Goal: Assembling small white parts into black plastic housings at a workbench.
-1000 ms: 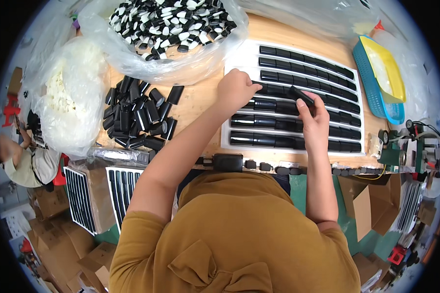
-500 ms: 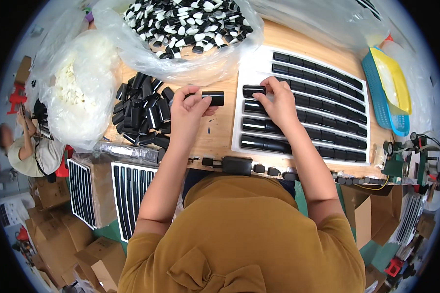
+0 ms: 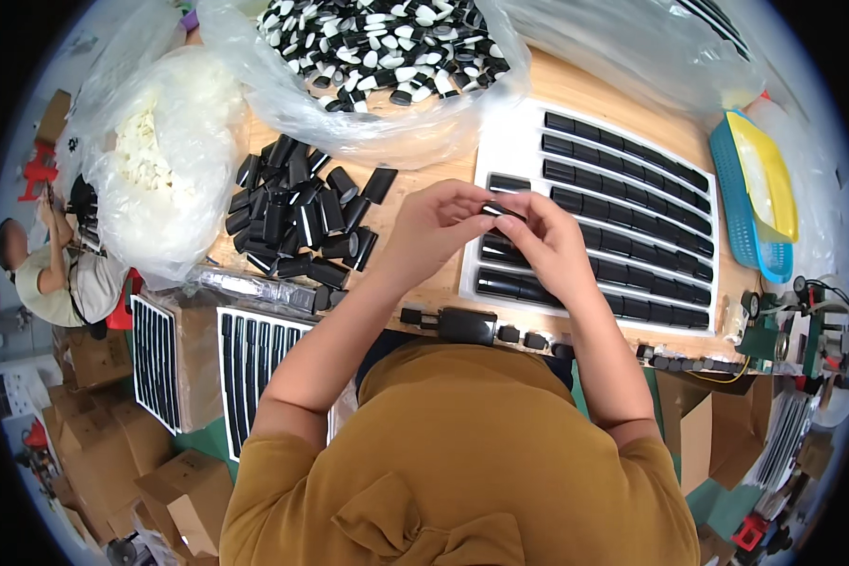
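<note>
My left hand point(image 3: 441, 229) and my right hand point(image 3: 555, 243) meet over the left end of a white tray. Between their fingertips is a small glossy black cap-like piece point(image 3: 493, 209), partly covered by the fingers. Both hands are closed on it. The white tray point(image 3: 505, 132) holds several rows of similar black pieces point(image 3: 632, 212). Just beyond my fingers, another black piece point(image 3: 509, 183) lies at the tray's left end. Left of my left hand, a loose pile of black pieces point(image 3: 297, 217) lies on the wooden table point(image 3: 424, 174).
Beyond the pile stands an open clear bag of black-and-white pieces point(image 3: 387, 47). A bag of whitish bits point(image 3: 146, 160) is at the left. Blue and yellow baskets point(image 3: 759, 189) stand at the right. Cardboard boxes point(image 3: 193, 500) and another person point(image 3: 57, 283) are at the left.
My left hand has moved right with its black piece to meet my right hand. My right hand has left the piece at the tray's left end. The view has shifted slightly.
</note>
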### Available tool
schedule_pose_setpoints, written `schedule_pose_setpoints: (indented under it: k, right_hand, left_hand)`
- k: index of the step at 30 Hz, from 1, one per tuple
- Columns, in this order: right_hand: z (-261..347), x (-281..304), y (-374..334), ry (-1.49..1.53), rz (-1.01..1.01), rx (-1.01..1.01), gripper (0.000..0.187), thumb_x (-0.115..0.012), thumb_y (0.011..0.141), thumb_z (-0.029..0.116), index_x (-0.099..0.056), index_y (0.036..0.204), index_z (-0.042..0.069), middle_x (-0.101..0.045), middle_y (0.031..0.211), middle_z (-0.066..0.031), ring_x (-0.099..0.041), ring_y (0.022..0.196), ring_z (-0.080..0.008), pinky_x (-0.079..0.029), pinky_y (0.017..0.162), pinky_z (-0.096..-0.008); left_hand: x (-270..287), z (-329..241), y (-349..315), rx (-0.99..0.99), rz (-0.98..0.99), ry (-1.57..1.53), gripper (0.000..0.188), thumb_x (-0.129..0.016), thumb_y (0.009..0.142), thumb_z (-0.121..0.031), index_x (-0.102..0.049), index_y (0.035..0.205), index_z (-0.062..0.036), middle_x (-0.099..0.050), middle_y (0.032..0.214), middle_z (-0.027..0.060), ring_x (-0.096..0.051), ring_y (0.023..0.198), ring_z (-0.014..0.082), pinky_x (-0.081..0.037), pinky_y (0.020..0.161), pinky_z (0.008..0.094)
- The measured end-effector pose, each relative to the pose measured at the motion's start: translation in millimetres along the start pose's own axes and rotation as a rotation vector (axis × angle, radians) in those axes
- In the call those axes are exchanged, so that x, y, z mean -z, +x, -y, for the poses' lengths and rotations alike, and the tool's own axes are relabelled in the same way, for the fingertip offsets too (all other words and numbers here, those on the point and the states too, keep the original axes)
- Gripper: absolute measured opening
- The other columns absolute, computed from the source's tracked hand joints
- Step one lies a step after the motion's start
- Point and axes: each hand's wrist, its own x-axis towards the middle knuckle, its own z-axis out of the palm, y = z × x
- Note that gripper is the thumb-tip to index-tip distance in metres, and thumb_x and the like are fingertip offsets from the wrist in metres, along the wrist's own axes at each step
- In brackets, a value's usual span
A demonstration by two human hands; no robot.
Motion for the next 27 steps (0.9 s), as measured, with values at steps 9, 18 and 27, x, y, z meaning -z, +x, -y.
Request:
schedule_pose_setpoints:
  k: [9,18,27]
  right_hand:
    - [10,24,-25,0.410,-0.218,-0.098,0.025,-0.053,0.098,0.019,-0.053,0.115,0.001,-0.065,0.091,-0.0097,-0.059,0.068,-0.0098,-0.048,0.056,-0.0210]
    - [6,32,-39,0.420,-0.239,-0.060,0.028,-0.060,0.093,0.011,-0.055,0.119,0.003,-0.058,0.083,-0.0033,-0.056,0.072,-0.0097,-0.048,0.063,-0.0232]
    - [1,17,-37,0.332,-0.119,-0.160,0.025,-0.063,0.091,0.010,-0.059,0.114,0.000,-0.055,0.073,0.0013,-0.052,0.063,-0.0069,-0.043,0.059,-0.0197]
  left_hand:
    - [125,33,152,-0.045,-0.665,1.083,0.029,-0.066,0.085,-0.029,-0.068,0.093,-0.0011,-0.068,0.102,0.0208,-0.064,0.097,0.0370,-0.051,0.082,0.0439]
    - [130,33,151,0.008,-0.662,1.111,0.033,-0.074,0.077,-0.033,-0.063,0.087,-0.0040,-0.067,0.085,0.0135,-0.066,0.077,0.0301,-0.052,0.071,0.0391]
    - [1,-29,-11,0.132,0.013,0.019,0.033,-0.061,0.088,0.002,-0.060,0.121,-0.0005,-0.064,0.093,0.0033,-0.062,0.081,0.0093,-0.050,0.068,0.0213]
